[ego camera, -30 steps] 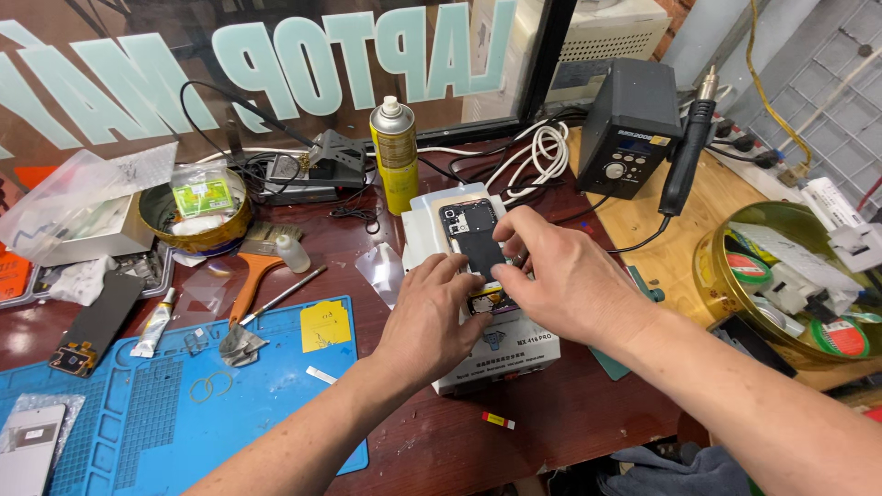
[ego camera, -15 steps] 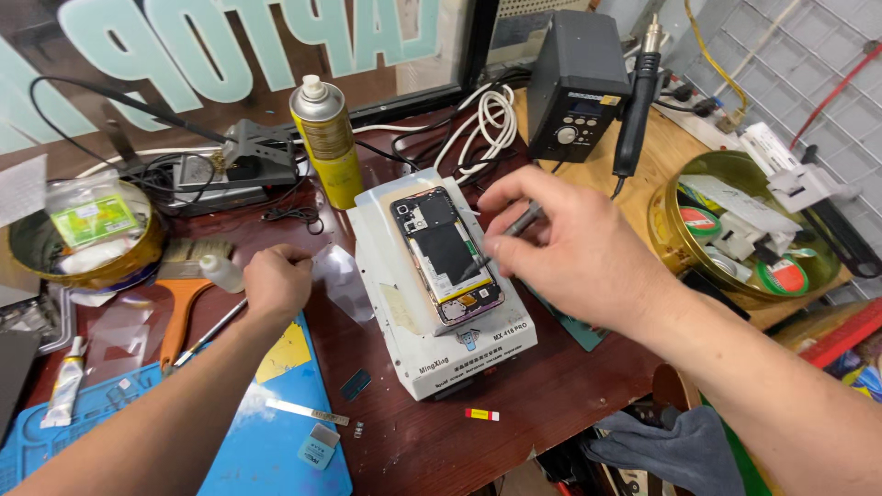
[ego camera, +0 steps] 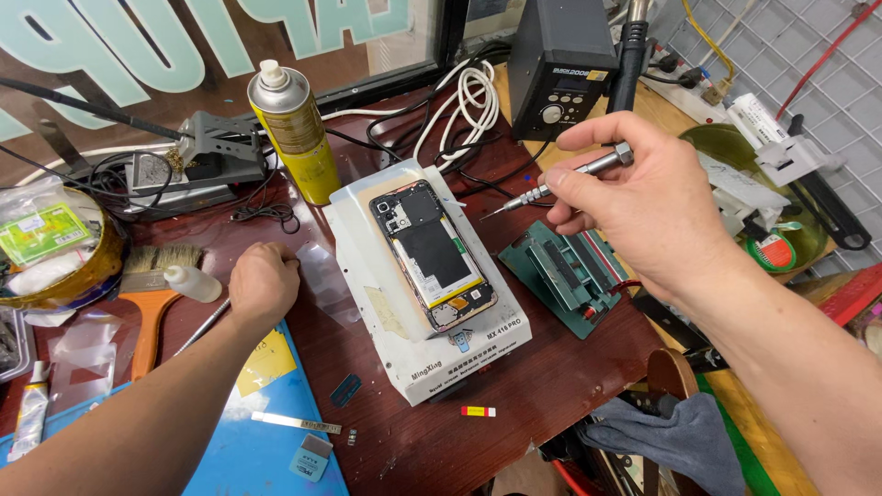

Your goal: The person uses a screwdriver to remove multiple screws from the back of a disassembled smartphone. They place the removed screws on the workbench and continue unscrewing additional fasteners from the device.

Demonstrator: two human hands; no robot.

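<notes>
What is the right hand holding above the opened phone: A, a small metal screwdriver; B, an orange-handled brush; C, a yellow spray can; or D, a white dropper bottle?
A: the right hand pinches a slim metal screwdriver with its tip aimed toward the opened phone, while the spray can, brush and dropper bottle sit on the bench untouched.

silver screwdriver (ego camera: 560, 182), yellow spray can (ego camera: 299, 138), white heating pad (ego camera: 432, 354), blue mat (ego camera: 248, 450)

Yellow spray can (ego camera: 292, 129), brush (ego camera: 152, 294) (perhaps dusty).
</notes>
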